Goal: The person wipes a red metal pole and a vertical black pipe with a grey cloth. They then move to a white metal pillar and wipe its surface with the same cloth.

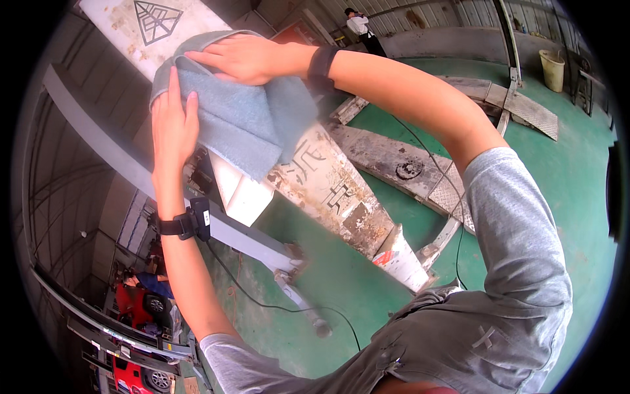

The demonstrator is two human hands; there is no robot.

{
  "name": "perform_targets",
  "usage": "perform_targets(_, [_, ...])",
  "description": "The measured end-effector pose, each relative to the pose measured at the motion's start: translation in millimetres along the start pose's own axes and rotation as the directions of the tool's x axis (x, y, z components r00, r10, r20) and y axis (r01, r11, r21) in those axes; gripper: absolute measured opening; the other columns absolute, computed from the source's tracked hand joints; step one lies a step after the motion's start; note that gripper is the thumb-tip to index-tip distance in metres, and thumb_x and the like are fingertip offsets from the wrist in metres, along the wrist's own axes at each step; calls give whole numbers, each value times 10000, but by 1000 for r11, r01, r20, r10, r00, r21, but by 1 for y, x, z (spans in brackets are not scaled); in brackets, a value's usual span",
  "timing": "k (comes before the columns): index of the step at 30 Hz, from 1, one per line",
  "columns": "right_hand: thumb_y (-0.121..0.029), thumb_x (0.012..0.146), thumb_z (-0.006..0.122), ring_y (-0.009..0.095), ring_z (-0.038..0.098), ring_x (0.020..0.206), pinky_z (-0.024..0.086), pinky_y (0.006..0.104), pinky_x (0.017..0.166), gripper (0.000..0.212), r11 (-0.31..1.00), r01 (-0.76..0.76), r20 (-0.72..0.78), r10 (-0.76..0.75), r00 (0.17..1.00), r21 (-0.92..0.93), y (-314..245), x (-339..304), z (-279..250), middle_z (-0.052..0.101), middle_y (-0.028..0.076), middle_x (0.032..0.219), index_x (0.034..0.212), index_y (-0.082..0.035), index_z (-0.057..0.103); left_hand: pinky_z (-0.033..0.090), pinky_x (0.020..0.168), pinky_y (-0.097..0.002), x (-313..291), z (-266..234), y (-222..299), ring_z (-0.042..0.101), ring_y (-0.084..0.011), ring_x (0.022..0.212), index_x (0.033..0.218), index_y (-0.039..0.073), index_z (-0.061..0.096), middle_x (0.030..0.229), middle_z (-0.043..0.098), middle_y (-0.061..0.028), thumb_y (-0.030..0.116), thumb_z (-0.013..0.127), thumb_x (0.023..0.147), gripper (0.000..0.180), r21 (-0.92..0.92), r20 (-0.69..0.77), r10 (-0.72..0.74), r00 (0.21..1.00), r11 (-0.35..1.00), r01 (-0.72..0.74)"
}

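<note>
A blue-grey cloth [226,108] is draped round a white metal post [321,180] with chipped, rusty paint and dark markings. My left hand [174,128] lies along the cloth's left edge, fingers straight and thumb apart. Across the cloth's upper part rests my right hand [246,58], its fingers stretched out flat and pointing left. Both palms press against the cloth, and the post's surface beneath is hidden. A loose fold hangs below my hands. Each wrist wears a black band; the left one [187,224] carries a small black box with a cable.
Left of the post runs a grey metal beam [118,125]. Worn ramp plates [407,161] lie on the green floor [525,197] at right. A black cable [282,307] trails past my body. A pale bucket [551,71], a distant person [359,27] and red vehicles [134,305] are farther off.
</note>
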State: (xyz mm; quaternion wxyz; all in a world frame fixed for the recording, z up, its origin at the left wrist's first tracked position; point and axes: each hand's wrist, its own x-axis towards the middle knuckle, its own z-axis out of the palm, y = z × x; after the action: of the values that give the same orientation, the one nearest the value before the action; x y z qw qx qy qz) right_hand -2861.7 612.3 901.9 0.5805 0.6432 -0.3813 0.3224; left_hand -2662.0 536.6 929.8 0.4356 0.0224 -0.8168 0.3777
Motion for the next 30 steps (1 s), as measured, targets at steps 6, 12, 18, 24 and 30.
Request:
perform_targets(6, [-250,854,447,311,539,1013,424,380,876,493,983,11,-230,-54,972,-182,58,65,5,546,155,1123,1296,-47,365,302,978,-382,82,-12,-41,424,-342,1145,1359,90,301,1222,473,-210,268,394,916,486,206,-36,20,999,979,-12])
perform_targets(12, [-261,876,397,287,495,1113,404,357,926,457,952,-143,-329,49,943,-270,115,125,17,511,146,1203,1296,-82,386,295,994,-351,161,-17,-90,411,-317,1191,1356,93,313,1254,463,-199,268,359,920,472,62,-7,6,1000,998,-5])
perform_targets(18, [-361,886,300,242,368,1239,255,364,1040,491,963,-253,-275,220,936,-90,121,161,38,411,97,1325,1318,-136,365,327,964,-381,197,-10,-147,421,-382,1158,1332,21,313,1220,456,-269,287,308,906,502,331,-68,1,998,943,22])
perform_targets(24, [-203,857,318,278,500,1096,362,385,945,417,988,-152,-391,131,911,-25,136,165,26,516,180,1189,1186,-6,481,321,970,-381,198,2,-145,404,-377,1183,1340,24,296,1248,441,-258,369,284,911,550,250,-127,-49,991,965,80])
perform_targets(30, [-186,839,364,284,556,965,390,393,881,332,1000,-13,-503,-3,864,-27,106,135,34,599,175,994,1006,2,580,343,942,-388,139,5,-99,425,-392,1151,1326,24,314,1240,447,-250,385,261,927,540,302,-196,-31,980,949,91])
